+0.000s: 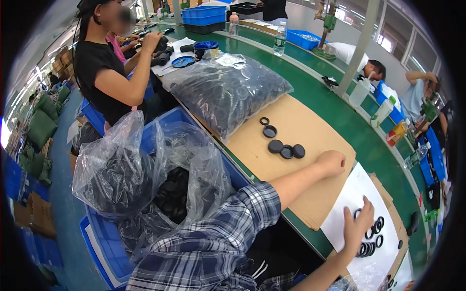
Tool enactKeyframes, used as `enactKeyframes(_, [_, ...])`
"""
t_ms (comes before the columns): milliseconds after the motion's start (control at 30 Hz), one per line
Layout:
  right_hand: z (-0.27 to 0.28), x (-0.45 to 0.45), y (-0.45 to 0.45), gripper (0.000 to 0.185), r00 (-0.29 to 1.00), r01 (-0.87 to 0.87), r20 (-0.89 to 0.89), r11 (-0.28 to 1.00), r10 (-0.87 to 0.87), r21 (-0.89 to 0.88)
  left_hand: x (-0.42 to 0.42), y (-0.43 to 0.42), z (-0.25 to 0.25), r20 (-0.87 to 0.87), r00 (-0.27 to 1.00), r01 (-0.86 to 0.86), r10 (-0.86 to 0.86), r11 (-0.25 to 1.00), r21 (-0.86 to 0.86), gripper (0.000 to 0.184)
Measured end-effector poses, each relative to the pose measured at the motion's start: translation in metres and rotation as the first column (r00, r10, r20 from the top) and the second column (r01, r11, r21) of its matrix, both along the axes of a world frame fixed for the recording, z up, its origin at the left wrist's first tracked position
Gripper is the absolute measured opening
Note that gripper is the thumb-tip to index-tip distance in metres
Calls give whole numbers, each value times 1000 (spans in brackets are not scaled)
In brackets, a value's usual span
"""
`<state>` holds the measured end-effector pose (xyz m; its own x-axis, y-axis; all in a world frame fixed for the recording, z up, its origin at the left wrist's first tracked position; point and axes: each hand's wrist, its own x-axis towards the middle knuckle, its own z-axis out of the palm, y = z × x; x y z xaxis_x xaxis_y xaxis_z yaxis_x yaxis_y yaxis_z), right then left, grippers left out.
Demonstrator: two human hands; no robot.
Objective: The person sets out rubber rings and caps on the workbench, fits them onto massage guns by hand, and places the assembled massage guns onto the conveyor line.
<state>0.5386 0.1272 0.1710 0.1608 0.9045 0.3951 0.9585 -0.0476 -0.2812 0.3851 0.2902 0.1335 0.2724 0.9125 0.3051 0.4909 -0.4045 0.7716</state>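
Note:
My left hand (pixel 332 163), at the end of a plaid sleeve, is curled closed over the brown cardboard sheet (pixel 310 194); anything inside it is hidden. To its left on the cardboard lie several round black caps (pixel 275 146), some turned hollow side up, and a thin black ring (pixel 264 121). My right hand (pixel 358 225) has its thumb and fingers apart above the white paper (pixel 346 195). Black rings (pixel 379 241) lie loose around it, and a row of leaning rings (pixel 366 250) is just below. One ring is partly covered by this hand.
A large clear bag of black parts (pixel 228 87) rests on the table's far left. Beside the table, a blue crate (pixel 99 247) holds opened plastic bags of black pieces (pixel 172 194). A co-worker (pixel 109 72) sits beyond. Bottles (pixel 280 38) line the green table (pixel 315 97).

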Motion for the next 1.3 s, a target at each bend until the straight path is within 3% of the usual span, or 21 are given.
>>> enactKeyframes(67, [-6, 23, 0, 77, 980, 177, 119, 966, -156, -190, -2, -2, 3, -14, 1000, 2, -2, 1000, -30, 7])
enactKeyframes(167, [-16, 44, 2, 76, 941, 333, 148, 909, -304, -252, 0, 0, -2, 36, 999, 3, -2, 1000, -23, 7])
enactKeyframes(267, [-29, 51, 3, 69, 965, 264, 84, 908, -250, -325, -1, -2, 1, -36, 999, 18, -19, 999, -32, 8])
enactKeyframes(367, [-27, 53, 0, 61, 986, 162, -1, 956, -167, -247, -1, -3, 2, -29, 999, 24, -26, 999, -42, 8])
enactKeyframes(467, [-28, 52, 2, 54, 981, 191, 52, 971, -186, -142, -2, -5, 2, -55, 998, 19, -21, 999, -36, 8])
enactKeyframes(567, [-27, 56, 8, 50, 964, 167, -196, 982, -181, -83, -4, -5, 4, -59, 998, 30, -32, 999, -35, 8])
enactKeyframes(667, [-38, 57, 10, 51, 948, 118, -307, 989, -85, 89, -4, -5, 0, -7, 1000, 26, -26, 999, -36, 8])
enactKeyframes(767, [-38, 51, 9, 53, 907, 80, -420, 992, -30, 102, -4, -6, 1, -12, 1000, 20, -20, 999, -46, 8])
enactKeyframes(967, [-35, 45, 10, 47, 891, 60, -453, 985, 20, 161, -1, 1, -8, -30, 999, 25, -25, 1000, -9, 11])
enactKeyframes(1300, [-17, 24, 3, 49, 848, 20, -530, 998, 17, 63, -6, -5, -2, -29, 999, 44, -44, 999, 5, 11])
